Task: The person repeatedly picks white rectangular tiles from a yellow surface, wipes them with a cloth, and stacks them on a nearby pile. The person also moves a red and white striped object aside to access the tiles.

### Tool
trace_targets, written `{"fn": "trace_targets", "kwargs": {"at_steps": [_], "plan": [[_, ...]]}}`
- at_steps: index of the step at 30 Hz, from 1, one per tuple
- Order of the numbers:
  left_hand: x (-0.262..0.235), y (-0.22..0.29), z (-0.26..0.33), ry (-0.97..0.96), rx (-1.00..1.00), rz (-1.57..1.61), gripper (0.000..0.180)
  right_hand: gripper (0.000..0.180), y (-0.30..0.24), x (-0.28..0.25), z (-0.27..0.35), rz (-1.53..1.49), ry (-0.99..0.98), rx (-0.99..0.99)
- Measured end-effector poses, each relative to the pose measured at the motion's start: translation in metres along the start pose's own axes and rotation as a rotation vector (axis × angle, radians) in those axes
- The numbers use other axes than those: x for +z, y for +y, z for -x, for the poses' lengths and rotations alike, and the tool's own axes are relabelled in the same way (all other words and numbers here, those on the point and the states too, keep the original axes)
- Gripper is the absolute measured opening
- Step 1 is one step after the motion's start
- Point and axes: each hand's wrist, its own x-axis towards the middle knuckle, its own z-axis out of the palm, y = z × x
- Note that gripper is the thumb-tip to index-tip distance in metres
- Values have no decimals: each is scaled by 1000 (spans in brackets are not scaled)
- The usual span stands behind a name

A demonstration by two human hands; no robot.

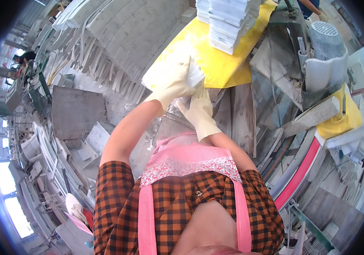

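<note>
Cream rubber gloves cover both my hands. My left hand (174,86) is closed on a white stone slab (196,75), its fingers reaching along the top. Just below and to the right, my right hand (200,111) grips the slab's near end, with its fingertips partly hidden beside the left glove. Glare washes out the slab's left part, so its full outline is unclear. Under it lies a bright yellow sheet (228,70). Farther back on that sheet stands a tall stack of white stone strips (228,25).
Large piles of grey-white stone strips (122,38) rise at the far left. At the right, a ribbed white container (326,40) stands near a wooden beam (311,117) and another yellow sheet (341,114). A grey board (78,112) is at left. Another person's hand (323,17) shows far right.
</note>
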Motion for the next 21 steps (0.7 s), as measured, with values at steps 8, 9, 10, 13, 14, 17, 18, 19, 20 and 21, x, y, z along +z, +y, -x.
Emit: {"fn": "trace_targets", "kwargs": {"at_steps": [8, 9, 10, 13, 14, 17, 18, 19, 20, 21], "plan": [[0, -40, -22, -114, 208, 18, 119, 40, 90, -59, -39, -833, -220, 252], [9, -43, -21, -66, 237, 45, 121, 46, 96, -51, -55, -1209, -79, 303], [18, -48, -16, 17, 169, 242, 125, 61, 106, -50, -66, -1283, -111, 256], [46, -59, 10, 327, 94, 809, 138, 74, 100, -27, -102, -1631, -176, 305], [57, -61, 21, 372, 80, 982, 142, 83, 91, -19, -106, -1639, -206, 287], [95, -52, 38, 420, 46, 1234, 150, 85, 72, -16, -108, -1571, -397, 200], [107, -46, 34, 419, -9, 1309, 149, 85, 67, -19, -106, -1546, -430, 251], [116, -42, 27, 415, -100, 1310, 153, 85, 62, -21, -106, -1507, -426, 330], [124, -39, 22, 377, -203, 1296, 157, 85, 59, -23, -106, -1506, -439, 318], [130, -38, 18, 403, -194, 1355, 157, 85, 56, -24, -107, -1511, -449, 294]]}}
